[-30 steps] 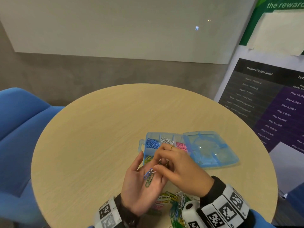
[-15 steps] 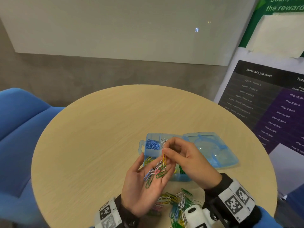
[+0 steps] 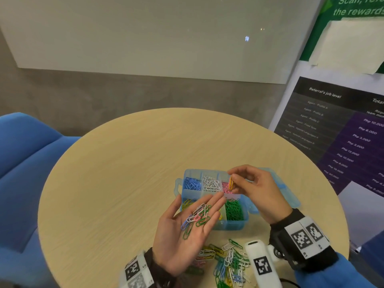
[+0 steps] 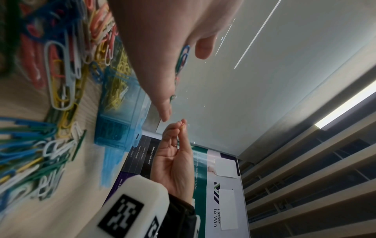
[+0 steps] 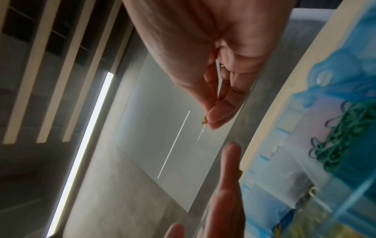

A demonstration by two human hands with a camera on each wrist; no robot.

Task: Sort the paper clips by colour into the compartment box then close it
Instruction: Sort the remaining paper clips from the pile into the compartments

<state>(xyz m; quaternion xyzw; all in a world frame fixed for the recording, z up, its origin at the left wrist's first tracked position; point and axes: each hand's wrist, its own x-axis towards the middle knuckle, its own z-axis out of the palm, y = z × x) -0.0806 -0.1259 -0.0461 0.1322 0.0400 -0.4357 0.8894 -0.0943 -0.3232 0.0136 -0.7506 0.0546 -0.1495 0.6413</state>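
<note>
The left hand (image 3: 182,235) lies palm-up with fingers straight and spread, hovering over the near-left corner of the compartment box (image 3: 232,225); it cradles a small mixed bunch of paper clips (image 3: 196,218) in green, white, pink and pale blue, most with their long axes running along the palm toward the fingertips. The translucent blue box stands open on the round wooden table (image 3: 116,183), its long side running left to right. Its far row holds, left to right, blue clips (image 3: 191,183), white clips (image 3: 211,183) and pink clips (image 3: 225,187); the near row holds yellow clips (image 3: 187,203), partly hidden by the left fingers, and green clips (image 3: 234,209). Above the pink compartment, the right hand (image 3: 257,192) pinches one orange paper clip (image 3: 230,182) between thumb and forefinger, its long axis near vertical. The box lid (image 3: 291,202) lies flat to the right, largely hidden behind the right hand. An unsorted heap of clips (image 3: 228,260) lies on the table's near edge between the wrists.
</note>
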